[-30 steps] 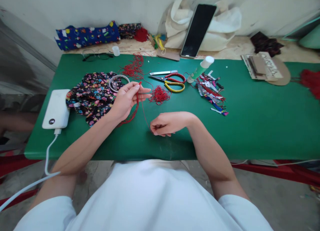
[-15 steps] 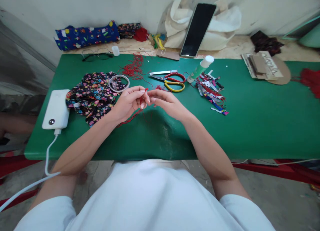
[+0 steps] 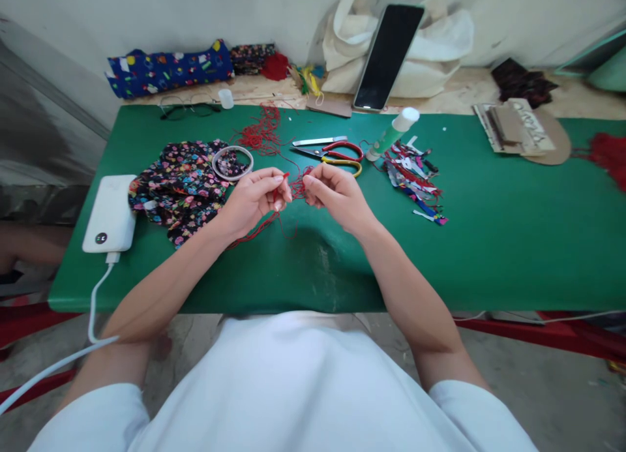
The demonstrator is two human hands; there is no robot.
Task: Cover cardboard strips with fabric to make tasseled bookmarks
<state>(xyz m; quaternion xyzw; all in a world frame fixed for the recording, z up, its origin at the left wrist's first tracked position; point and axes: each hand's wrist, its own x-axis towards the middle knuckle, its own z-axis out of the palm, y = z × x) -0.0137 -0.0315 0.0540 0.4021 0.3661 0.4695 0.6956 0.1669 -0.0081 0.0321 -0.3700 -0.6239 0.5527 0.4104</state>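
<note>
Between the thumb and fingers of my left hand [image 3: 257,194] is a small bundle of red yarn [image 3: 254,233], whose strands trail down toward the table. My right hand [image 3: 335,194] is just to the right, a small gap apart, with thumb and fingertips pinched together; whether a strand is in the pinch is too fine to make out. Loose red thread [image 3: 298,186] shows between the hands. Beyond my right hand lie scissors [image 3: 342,153] with one red and one yellow handle. A ring [image 3: 215,160] rests on floral cloth [image 3: 176,178] beside my left hand.
A glue stick [image 3: 394,134] stands tilted near a pile of fabric scraps [image 3: 415,181]. A power bank [image 3: 110,214] with a cable sits at the left. A phone [image 3: 388,57] leans on a cloth bag at the back. Cardboard pieces [image 3: 508,129] lie at the right.
My right hand has drawn slightly right, away from my left, and its outstretched fingers have curled into a pinch. My left hand has stayed in place with the red yarn.
</note>
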